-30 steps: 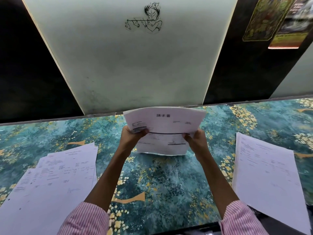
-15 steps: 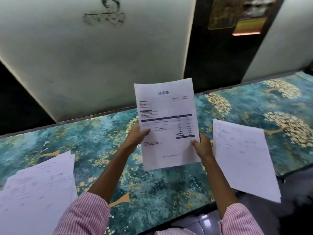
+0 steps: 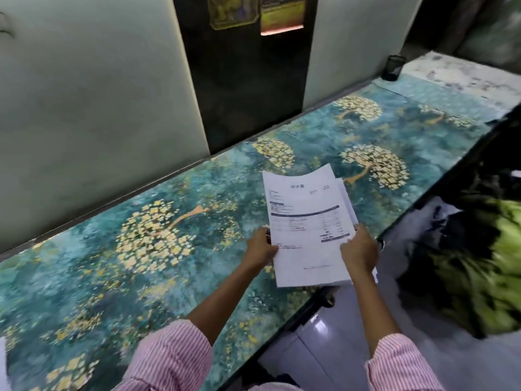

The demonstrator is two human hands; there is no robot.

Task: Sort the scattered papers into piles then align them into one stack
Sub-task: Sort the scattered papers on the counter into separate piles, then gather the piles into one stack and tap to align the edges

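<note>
A bundle of white printed papers [image 3: 307,215], its top sheet carrying a dark blue band and a table, lies over the right-hand pile, whose edges [image 3: 346,197] peek out on the right side. My left hand [image 3: 260,248] grips the bundle's left edge and my right hand [image 3: 359,249] grips its right edge. The sheets sit low over the teal table [image 3: 141,227] with gold tree patterns, near its front right edge. A corner of the left-hand pile [image 3: 2,362] shows at the far left border.
Grey wall panels and a dark panel [image 3: 245,88] rise behind the table. A dark mesh cup [image 3: 393,67] stands at the far right corner. Green leafy bundles [image 3: 490,266] and dark items lie beside the table on the right, over a pale floor [image 3: 324,345].
The view swung right. Both hands carried the held papers from the middle of the table to the right and lowered them over the right-hand pile. The left pile has slid almost out of view.
</note>
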